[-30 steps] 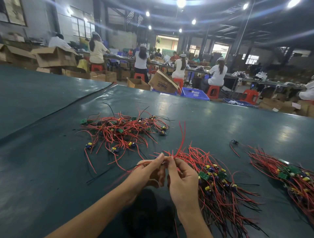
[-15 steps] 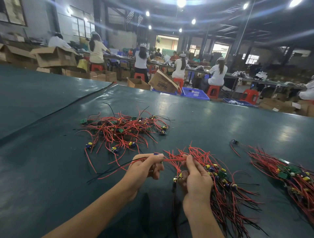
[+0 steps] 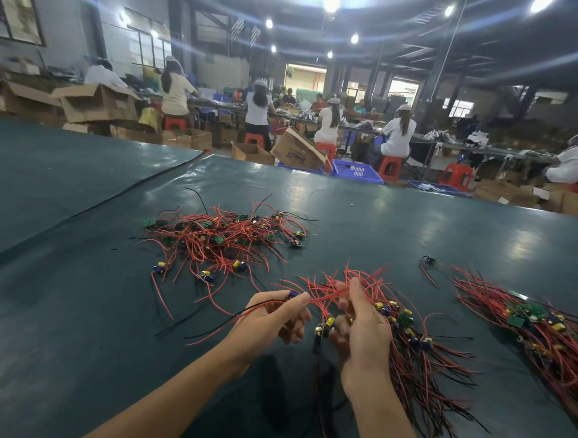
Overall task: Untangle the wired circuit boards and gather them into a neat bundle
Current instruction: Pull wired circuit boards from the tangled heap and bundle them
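One blue-capped wired board [image 3: 293,294] pinched in left hand [image 3: 272,322], red-wired green-board bundle [image 3: 413,344] gripped by right hand [image 3: 367,331], both near tangled red-wire heap [image 3: 225,237].

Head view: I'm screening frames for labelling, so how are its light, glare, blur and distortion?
Head view: ceiling lamps flare into streaks; soft glare on the table; a dim shadow under the left hand and right hand, both fairly sharp, as are the wires they grip; the right pile smears towards the edge; the table's far edge bows from the wide lens.
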Demonstrator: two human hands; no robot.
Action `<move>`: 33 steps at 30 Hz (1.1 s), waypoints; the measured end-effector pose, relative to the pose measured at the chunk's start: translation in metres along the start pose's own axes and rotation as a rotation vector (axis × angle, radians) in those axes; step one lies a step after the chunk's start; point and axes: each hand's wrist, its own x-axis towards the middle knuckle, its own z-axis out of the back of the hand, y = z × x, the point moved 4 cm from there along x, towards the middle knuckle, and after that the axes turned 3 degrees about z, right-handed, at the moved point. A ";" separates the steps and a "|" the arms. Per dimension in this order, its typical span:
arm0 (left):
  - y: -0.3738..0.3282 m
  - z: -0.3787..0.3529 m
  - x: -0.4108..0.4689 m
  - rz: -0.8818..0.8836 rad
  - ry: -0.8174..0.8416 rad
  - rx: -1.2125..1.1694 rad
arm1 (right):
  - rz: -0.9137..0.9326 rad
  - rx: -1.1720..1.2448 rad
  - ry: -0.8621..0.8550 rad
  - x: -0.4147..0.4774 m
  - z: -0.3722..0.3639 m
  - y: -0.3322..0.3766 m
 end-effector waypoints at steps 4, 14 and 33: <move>0.001 -0.001 -0.001 0.024 0.003 -0.044 | -0.073 -0.093 0.195 -0.017 -0.026 -0.019; 0.000 0.000 0.001 0.033 -0.007 -0.025 | 0.014 -0.112 0.118 -0.005 -0.013 -0.011; 0.012 0.010 0.013 0.155 0.104 -0.196 | 0.291 -0.248 0.496 -0.033 -0.037 -0.008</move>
